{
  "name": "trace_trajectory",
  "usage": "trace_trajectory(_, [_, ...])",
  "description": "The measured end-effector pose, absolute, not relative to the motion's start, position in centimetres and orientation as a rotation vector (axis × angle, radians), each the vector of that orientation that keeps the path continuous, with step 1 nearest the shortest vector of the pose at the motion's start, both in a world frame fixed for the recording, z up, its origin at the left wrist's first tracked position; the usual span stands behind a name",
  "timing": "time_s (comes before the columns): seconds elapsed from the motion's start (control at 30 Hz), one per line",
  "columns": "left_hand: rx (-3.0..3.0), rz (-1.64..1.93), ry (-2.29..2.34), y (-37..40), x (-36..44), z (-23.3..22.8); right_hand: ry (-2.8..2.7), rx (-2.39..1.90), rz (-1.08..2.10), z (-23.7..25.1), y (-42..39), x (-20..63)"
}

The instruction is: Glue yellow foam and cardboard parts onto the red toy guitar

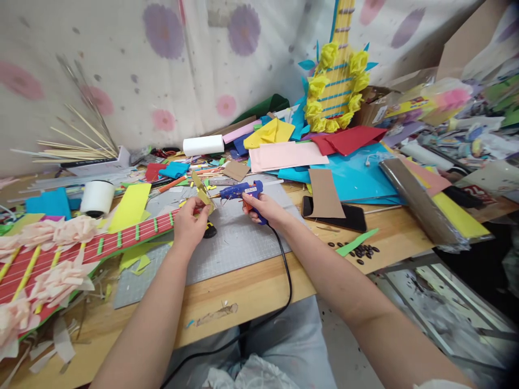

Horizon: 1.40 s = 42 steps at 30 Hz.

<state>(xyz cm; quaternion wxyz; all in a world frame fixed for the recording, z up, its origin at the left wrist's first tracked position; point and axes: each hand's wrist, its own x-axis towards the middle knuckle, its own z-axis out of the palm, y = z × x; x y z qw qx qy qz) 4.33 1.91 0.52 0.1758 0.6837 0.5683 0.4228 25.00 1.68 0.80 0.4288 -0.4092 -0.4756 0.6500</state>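
"How's the grip?"
"The right hand grasps a glue gun; the left hand pinches a small card piece, at the gun's nine o'clock."
"Advice?"
"Hold the card steady, skin off the likely hot nozzle. Mind the paper guitar at the left hand's nine o'clock."

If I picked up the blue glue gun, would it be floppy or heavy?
The glue gun is probably stiff, since it looks like hard plastic. It's likely fairly light, as just the right hand holds it up. Its cord would probably bend and trail along, because it hangs in a curve.
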Motion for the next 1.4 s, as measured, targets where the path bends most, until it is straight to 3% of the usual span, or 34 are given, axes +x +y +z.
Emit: trace_trajectory(1.4, [1.961, 1.215, 1.585, 1.96, 4.16, 0.31, -1.188, -1.055, 1.651, 0.79, 1.54, 25.10])
